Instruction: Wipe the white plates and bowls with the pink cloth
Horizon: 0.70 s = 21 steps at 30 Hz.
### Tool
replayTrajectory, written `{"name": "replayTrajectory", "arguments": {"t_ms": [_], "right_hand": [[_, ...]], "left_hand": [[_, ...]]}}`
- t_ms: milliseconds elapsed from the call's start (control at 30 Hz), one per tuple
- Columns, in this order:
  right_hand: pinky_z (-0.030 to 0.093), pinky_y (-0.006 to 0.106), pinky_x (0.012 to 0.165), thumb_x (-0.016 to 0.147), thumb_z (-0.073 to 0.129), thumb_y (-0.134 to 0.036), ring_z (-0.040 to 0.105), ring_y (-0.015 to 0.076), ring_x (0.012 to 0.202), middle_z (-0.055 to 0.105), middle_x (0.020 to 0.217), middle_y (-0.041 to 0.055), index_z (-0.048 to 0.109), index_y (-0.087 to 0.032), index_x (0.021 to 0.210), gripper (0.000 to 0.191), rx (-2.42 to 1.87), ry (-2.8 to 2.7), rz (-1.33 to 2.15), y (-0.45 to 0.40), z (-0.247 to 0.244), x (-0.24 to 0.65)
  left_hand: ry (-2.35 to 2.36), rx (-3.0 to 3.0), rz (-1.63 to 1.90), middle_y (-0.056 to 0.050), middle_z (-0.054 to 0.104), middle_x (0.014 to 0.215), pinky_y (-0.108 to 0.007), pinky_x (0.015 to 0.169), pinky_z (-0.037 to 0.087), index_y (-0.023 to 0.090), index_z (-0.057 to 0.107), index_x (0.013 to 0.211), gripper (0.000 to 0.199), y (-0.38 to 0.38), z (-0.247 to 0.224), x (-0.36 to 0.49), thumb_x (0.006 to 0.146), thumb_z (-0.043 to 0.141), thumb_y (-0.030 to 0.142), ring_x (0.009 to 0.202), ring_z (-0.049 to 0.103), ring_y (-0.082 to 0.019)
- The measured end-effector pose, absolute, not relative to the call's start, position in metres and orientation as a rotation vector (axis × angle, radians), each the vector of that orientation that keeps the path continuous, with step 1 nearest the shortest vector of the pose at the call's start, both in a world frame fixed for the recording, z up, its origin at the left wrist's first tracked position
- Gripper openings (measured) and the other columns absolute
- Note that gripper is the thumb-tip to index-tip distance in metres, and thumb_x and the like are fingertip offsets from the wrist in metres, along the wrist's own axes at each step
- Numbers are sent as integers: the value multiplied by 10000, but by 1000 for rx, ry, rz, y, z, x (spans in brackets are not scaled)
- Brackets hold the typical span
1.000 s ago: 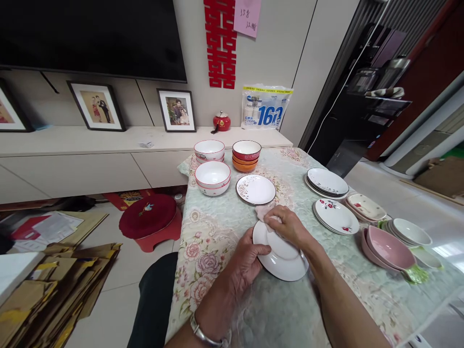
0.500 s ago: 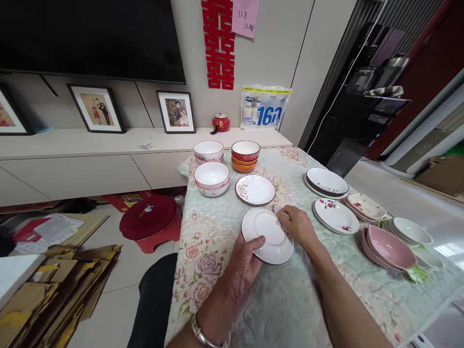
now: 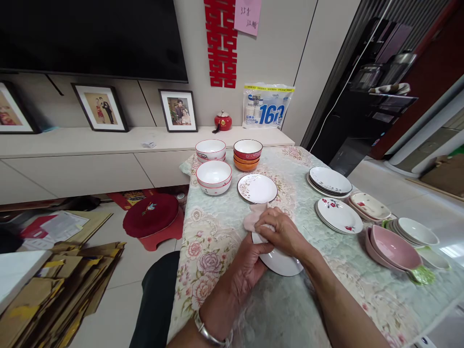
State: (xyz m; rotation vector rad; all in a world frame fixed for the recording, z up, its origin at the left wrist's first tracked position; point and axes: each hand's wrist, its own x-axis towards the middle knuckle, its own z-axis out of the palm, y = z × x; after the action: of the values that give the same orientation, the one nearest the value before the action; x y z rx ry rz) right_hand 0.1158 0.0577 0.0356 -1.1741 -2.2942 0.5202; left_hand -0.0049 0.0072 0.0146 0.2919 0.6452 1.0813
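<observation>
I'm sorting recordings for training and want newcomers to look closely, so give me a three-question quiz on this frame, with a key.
1. Multiple choice: What is in the right hand at the white plate?
A) a spoon
B) a pale pink cloth
C) a knife

2. True or false: In the picture, the pink bowls stand to the left of the white plate.

3. Fill in: The hand holding the plate's edge, with a silver bracelet at its wrist, is the ____ hand.

Key:
1. B
2. False; the pink bowls are to its right.
3. left
</observation>
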Motion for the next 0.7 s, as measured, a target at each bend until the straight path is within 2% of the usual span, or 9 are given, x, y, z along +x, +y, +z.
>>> {"name": "replayTrajectory", "arguments": {"t_ms": [133,233,300,400,567,633,700], "right_hand": [[400,303,802,847,563,-274,580,191,873,664,887,30,701,-217,801,157,-1506,-2011,576,76,25,145],[399,297,727,856,527,-317,582,193,795,656,843,43,695,-197,794,215,-1712,-1913,543,82,20,158],[389,300,722,859,507,-286,570,197,792,644,826,52,689,-186,795,217,-1742,-1948,427,80,21,156],[385,297,752,848,508,-205,547,194,829,627,824,54,682,-184,787,185,-1595,-2075,322,68,28,137],[381,280,783,868,562,-210,529,165,846,627,829,12,696,-232,777,164,-1123,-2365,510,49,39,106],[380,282,790,868,575,-224,531,162,849,632,839,5,697,-236,783,149,-1091,-2379,547,51,38,106],[382,288,799,870,563,-236,541,166,860,640,849,8,696,-233,788,157,-1193,-2297,553,58,33,114]], "left_hand": [[534,281,1065,-100,722,999,-363,852,468,144,614,1126,646,7,11,-6,507,709,-18,957,649,-269],[500,274,1057,-111,718,1024,-386,892,457,149,599,1167,693,7,8,-7,506,708,-29,998,637,-284],[503,269,1056,-107,720,1017,-391,897,456,153,606,1157,684,7,8,-7,507,706,-33,996,638,-284],[529,266,1053,-94,725,968,-385,878,462,148,640,1082,603,7,10,-7,509,698,-28,961,647,-274],[590,323,1041,-66,719,811,-355,821,473,113,680,841,396,7,12,-6,474,693,-34,877,656,-257],[600,332,1038,-64,719,814,-348,805,475,111,681,836,392,7,12,-6,470,700,-27,848,656,-246],[588,328,1037,-75,724,870,-352,809,475,118,680,931,468,7,12,-6,482,712,-10,848,657,-243]]}}
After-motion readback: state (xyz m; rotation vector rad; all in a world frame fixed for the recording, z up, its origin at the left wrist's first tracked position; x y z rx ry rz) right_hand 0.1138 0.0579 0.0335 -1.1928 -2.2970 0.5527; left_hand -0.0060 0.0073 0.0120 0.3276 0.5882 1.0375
